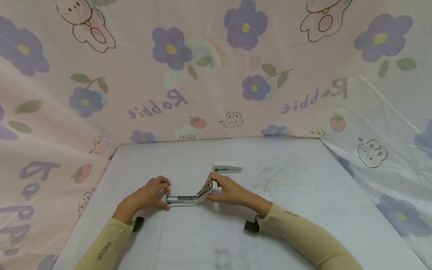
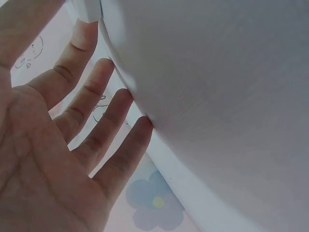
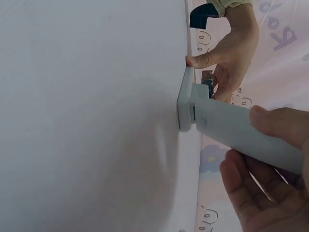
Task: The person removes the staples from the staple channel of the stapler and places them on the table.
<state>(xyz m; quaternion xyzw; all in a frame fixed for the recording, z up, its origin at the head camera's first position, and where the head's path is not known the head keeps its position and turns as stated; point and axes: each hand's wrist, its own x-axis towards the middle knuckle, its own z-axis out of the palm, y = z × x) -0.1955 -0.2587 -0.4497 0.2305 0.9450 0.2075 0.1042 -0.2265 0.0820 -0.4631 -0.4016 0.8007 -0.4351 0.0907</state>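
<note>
A white stapler [image 1: 182, 201] rests on the white table with its top arm swung up, so the metal magazine shows. My left hand [image 1: 146, 195] pinches the far-left end of its base between thumb and forefinger. In the left wrist view, the other fingers are spread and their tips meet the table top. My right hand [image 1: 231, 191] grips the raised top arm [image 3: 231, 126], thumb on one side and fingers on the other. The arm slants up to the right from the hinge.
A second white stapler [image 1: 227, 166], closed, lies on the table [image 1: 290, 225] behind my right hand. Floral printed cloth [image 1: 209, 93] hangs along the back and sides. Dark wrist mounts [image 1: 251, 226] sit at both sleeve cuffs. Faint smudges mark the table's right part.
</note>
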